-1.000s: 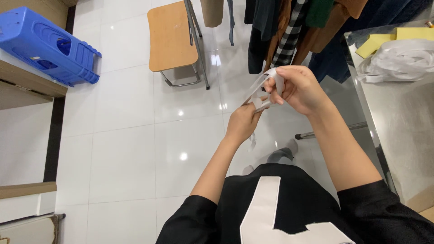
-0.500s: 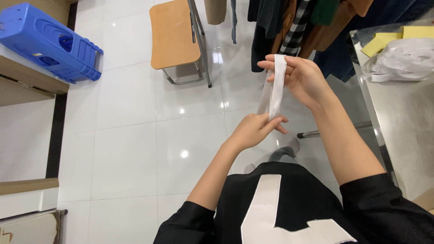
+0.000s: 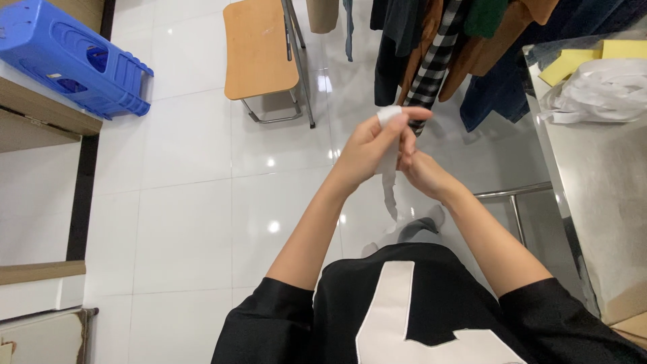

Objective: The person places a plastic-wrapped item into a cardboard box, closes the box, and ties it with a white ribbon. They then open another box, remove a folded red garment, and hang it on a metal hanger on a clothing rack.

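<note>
Clothes (image 3: 431, 47) hang behind hands (white strip (image 3: 389, 172) pinched, seemingly); chair (image 3: 259, 54) near.

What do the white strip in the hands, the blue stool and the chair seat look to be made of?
White strip: looks like thin cloth or paper tape, matte; it hangs limp below the left hand and right hand.
Blue stool: moulded plastic, slightly glossy.
Chair seat: wood-look board, smooth, on a metal frame.
</note>
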